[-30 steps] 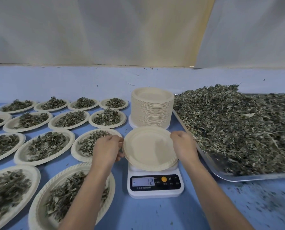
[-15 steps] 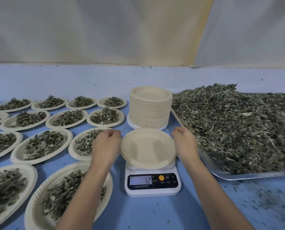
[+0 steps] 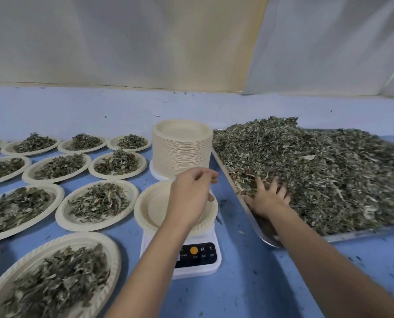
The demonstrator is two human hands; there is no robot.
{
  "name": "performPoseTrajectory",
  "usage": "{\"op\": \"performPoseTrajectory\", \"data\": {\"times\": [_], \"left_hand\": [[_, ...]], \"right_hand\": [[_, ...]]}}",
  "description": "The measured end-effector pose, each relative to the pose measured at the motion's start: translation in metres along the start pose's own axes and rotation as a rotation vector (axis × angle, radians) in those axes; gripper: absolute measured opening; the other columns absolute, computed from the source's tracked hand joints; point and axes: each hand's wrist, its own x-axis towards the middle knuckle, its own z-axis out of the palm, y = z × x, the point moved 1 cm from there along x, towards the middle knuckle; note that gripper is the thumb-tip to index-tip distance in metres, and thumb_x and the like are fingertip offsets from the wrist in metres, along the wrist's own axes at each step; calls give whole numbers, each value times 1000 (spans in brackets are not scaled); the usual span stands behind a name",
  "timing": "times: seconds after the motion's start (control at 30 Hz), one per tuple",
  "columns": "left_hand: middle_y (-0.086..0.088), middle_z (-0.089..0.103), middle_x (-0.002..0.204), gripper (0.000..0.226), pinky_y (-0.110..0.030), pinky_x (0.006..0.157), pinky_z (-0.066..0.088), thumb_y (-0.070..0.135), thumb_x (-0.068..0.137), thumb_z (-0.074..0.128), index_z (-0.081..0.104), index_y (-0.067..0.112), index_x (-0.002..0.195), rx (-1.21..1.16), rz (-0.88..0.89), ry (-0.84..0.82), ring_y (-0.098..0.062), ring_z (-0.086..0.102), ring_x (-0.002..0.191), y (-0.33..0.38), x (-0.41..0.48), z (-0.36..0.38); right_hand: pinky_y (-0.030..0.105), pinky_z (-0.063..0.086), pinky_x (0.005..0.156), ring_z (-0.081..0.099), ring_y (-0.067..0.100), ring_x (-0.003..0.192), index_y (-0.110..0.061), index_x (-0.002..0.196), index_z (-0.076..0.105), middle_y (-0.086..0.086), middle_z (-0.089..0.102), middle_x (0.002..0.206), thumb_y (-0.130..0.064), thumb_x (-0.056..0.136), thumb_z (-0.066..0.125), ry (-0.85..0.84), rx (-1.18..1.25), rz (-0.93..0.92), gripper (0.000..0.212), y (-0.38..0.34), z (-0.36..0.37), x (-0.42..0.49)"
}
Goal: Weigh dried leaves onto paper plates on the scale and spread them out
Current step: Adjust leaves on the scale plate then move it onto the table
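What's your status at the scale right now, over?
Left hand hovers loose above plate. Right hand, fingers spread, digs into leaves. Plate on scale empty. Left arm hides the readout.

Empty beige paper plate (image 3: 154,207) rests on the white scale (image 3: 198,271), centre frame. Loose dried leaves (image 3: 317,171) form a heap at right. Filled plates (image 3: 61,214) lie across the left.

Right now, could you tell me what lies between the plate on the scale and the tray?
Only a narrow strip of blue table with a few leaf crumbs, seen in the head view.
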Motion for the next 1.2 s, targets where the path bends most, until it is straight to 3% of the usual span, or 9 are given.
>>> {"op": "performPoseTrajectory", "data": {"times": [0.1, 0.2, 0.37, 0.5, 0.57, 0.7, 0.9, 1.07, 1.2], "left_hand": [[13, 69, 85, 27, -17, 52, 37, 15, 93, 46, 68, 27, 82, -16, -1, 2, -6, 56, 48, -1, -1, 4], [11, 70, 85, 27, -21, 54, 37, 14, 93, 46, 69, 24, 83, -28, -20, 20, -6, 56, 48, -3, -2, 2], [6, 71, 86, 26, -16, 50, 38, 12, 92, 47, 70, 20, 84, -79, -38, 51, -6, 54, 47, -4, 0, -3], [8, 71, 84, 26, -18, 52, 37, 12, 92, 47, 70, 22, 81, -84, -45, 47, -5, 54, 46, -4, -2, -1], [9, 70, 84, 27, -19, 52, 37, 13, 92, 47, 69, 23, 80, -71, -43, 32, -4, 55, 46, -4, -4, 2], [9, 70, 84, 27, -21, 55, 38, 13, 92, 47, 69, 24, 81, -49, -26, 23, -5, 56, 47, -3, -4, 2], [8, 72, 81, 28, -27, 60, 37, 10, 90, 48, 70, 22, 78, -110, -34, 90, -5, 55, 48, -2, 0, -10], [8, 71, 79, 28, -26, 60, 38, 10, 90, 47, 70, 21, 78, -132, -44, 102, -5, 54, 47, -1, 0, -12], [7, 71, 80, 29, -25, 58, 37, 9, 90, 47, 70, 21, 78, -132, -52, 105, -4, 54, 46, -1, 1, -14]], "right_hand": [[50, 15, 115, 6, 41, 143, -24, 152, 12, 14, -3, 159, -52, 97, 37, -5, 106, -67, 67, -5, 7, 4], [48, 30, 107, 26, 40, 136, -27, 150, 18, 13, 11, 157, -37, 100, 40, 104, 132, -241, 55, -11, 7, 3], [46, 37, 100, 26, 35, 134, -37, 150, 10, 8, -5, 159, -49, 99, 31, 339, -23, -265, 56, -11, 6, 5], [47, 22, 114, 8, 33, 145, -36, 151, 14, 1, -7, 161, -39, 104, 20, 117, 96, -403, 48, -12, 11, 15], [47, 22, 114, 13, 33, 144, -31, 150, 21, 1, 4, 161, -36, 104, 19, 44, 93, -441, 46, -11, 12, 17], [47, 28, 102, 29, 35, 126, -18, 137, 36, 11, 33, 140, -29, 103, 24, 142, -65, -436, 37, -12, 11, 14], [45, 38, 92, 34, 34, 118, -6, 119, 41, 17, 38, 124, -18, 101, 31, 152, -14, -450, 24, -19, 8, 9], [42, 37, 95, 39, 33, 114, -6, 120, 44, 17, 41, 122, -22, 104, 30, 222, 171, -406, 26, -17, 9, 15], [43, 45, 85, 49, 30, 97, -3, 115, 46, 18, 47, 113, -23, 104, 30, 307, 553, -343, 28, -19, -3, 17]]}}
